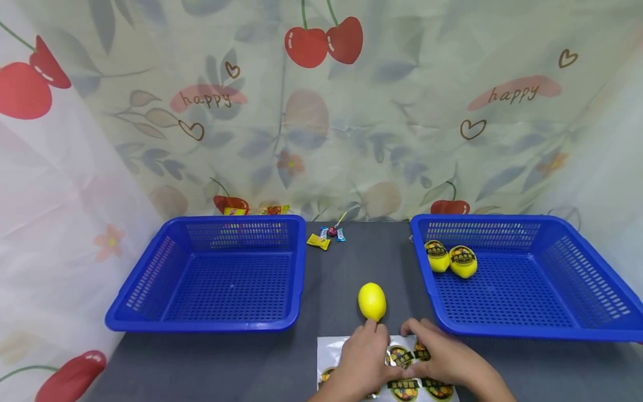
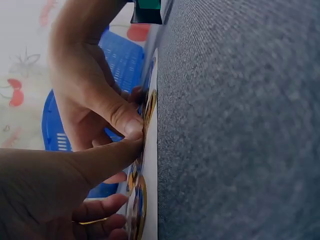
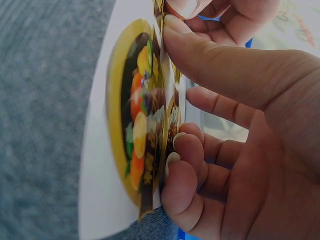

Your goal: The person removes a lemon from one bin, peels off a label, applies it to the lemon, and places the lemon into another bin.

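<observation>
At the bottom middle of the head view, both hands work on a white sticker sheet (image 1: 329, 357) that lies flat on the dark grey table (image 1: 241, 363). The left hand (image 1: 363, 363) has its thumb and fingers curled onto the sheet. The right hand (image 1: 441, 357) pinches a round yellow sticker (image 3: 142, 120) between thumb and fingers, at the sheet's edge. A plain yellow lemon (image 1: 372, 301) sits just above the hands. On the left is a blue basket (image 1: 150, 312). On the right, another blue basket (image 1: 577, 329) holds two lemons with stickers (image 1: 451, 259). Some small candies (image 1: 326, 234) lie at the back of the table.
</observation>
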